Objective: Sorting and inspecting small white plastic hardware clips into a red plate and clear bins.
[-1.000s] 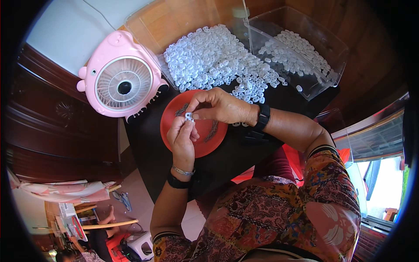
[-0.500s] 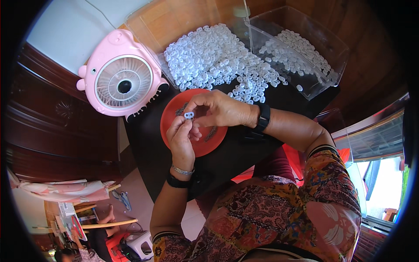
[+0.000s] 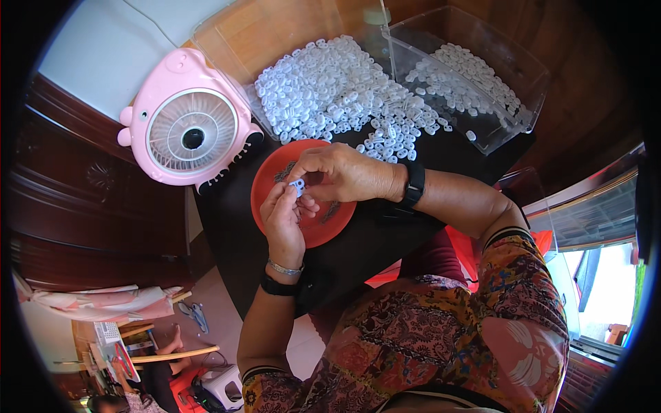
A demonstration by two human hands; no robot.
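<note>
Over a round red plate (image 3: 322, 234), my left hand (image 3: 284, 224) pinches a small white plastic piece with two holes (image 3: 297, 186) between thumb and fingertips. My right hand (image 3: 351, 172) comes in from the right with thumb and forefinger curled close around the same piece. Whatever its fingertips hold is too small and hidden to name. Small grey metal parts (image 3: 332, 211) lie in the plate, partly covered by my hands. Behind it spreads a big heap of similar white pieces (image 3: 317, 86), with several loose ones trailing to the right.
A pink animal-shaped fan (image 3: 186, 120) stands at the left of the dark table (image 3: 241, 268). At the back right, a clear plastic box (image 3: 506, 138) holds more white pieces. Another person's bare leg (image 3: 175, 342) shows at the lower left, near a white stool (image 3: 224, 387).
The white piece has tilted and turned slightly between my fingertips. Both hands remain over the plate, and the whole view has shifted a little.
</note>
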